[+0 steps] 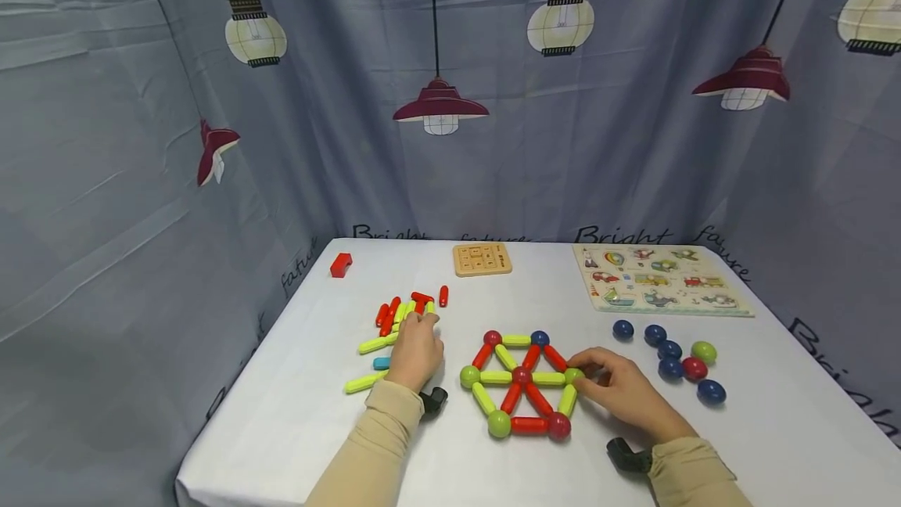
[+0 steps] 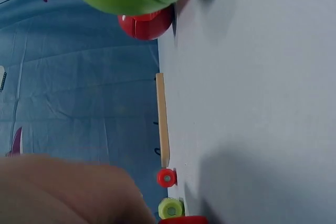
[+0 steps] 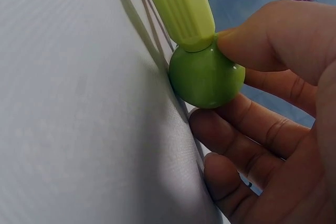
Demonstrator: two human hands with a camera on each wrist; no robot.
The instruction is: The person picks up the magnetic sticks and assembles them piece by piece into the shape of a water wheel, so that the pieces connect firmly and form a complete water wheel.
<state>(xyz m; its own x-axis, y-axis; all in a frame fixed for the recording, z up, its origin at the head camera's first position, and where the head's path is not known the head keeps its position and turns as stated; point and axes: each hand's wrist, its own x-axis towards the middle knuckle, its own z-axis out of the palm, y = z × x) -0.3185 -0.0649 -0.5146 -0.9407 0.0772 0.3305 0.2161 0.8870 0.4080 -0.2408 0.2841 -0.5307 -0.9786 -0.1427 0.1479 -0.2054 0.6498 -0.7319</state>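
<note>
A flat wheel-shaped frame of lime and red rods joined by coloured balls lies on the table, with a red ball (image 1: pixel 522 375) at its centre. At its right corner my right hand (image 1: pixel 622 390) pinches a green ball (image 3: pixel 207 74) between thumb and fingers; a lime rod (image 3: pixel 181 9) meets this ball. My left hand (image 1: pixel 417 350) reaches down, fingers bent, at a loose group of red and lime rods (image 1: pixel 373 344). A red piece (image 2: pixel 184 220) shows by its fingertips in the left wrist view, mostly cut off, so whether it is held is unclear.
Loose blue balls (image 1: pixel 669 368), a red ball (image 1: pixel 694 368) and a green ball (image 1: pixel 704 351) lie to the right. Behind them is a picture puzzle board (image 1: pixel 662 280). A wooden number board (image 1: pixel 482 259) and a red block (image 1: pixel 341 265) are near the back edge.
</note>
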